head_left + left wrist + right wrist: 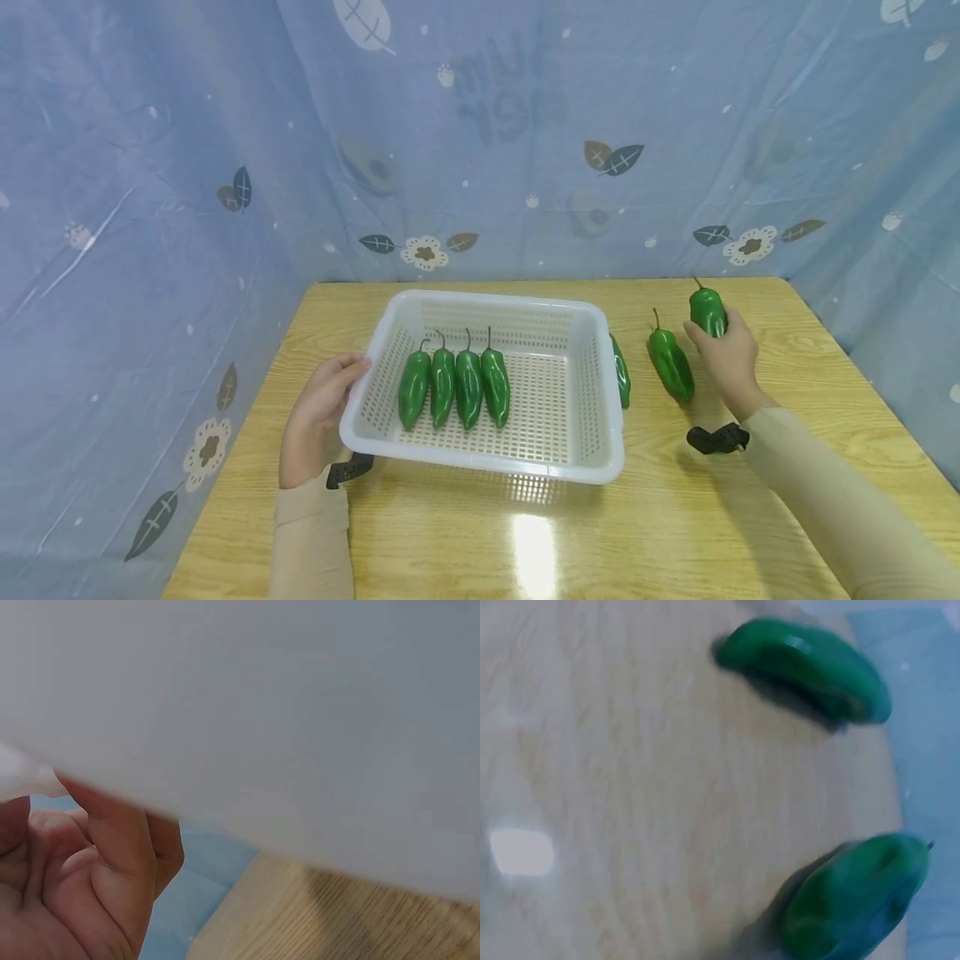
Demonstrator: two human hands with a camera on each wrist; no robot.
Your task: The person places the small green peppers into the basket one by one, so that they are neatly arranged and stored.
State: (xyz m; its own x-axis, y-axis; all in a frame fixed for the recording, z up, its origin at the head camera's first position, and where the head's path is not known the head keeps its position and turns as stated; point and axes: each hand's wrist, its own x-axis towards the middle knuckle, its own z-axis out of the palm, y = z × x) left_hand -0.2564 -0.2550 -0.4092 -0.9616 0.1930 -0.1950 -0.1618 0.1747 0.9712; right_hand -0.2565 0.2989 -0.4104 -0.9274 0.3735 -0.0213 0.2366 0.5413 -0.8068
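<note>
Blue cloth (150,167): is hanging round the wooden table (450,533), from nine o'clock to three o'clock.
Left hand (326,400): is pinching the white basket (537,408) by its edge, at nine o'clock.
Four green peppers (469,388): are lying side by side on the basket's nine o'clock side, stems pointing to twelve.
Peeking pepper (622,374): is lying just past the basket, at three o'clock.
Loose pepper (671,365): is lying farther out at three o'clock, its stem pointing to eleven.
Right hand (727,357): is gripping one more pepper (707,311), between one and two o'clock from the loose one.

The head view looks forward and down; both wrist close-ups share its table (435,529).
</note>
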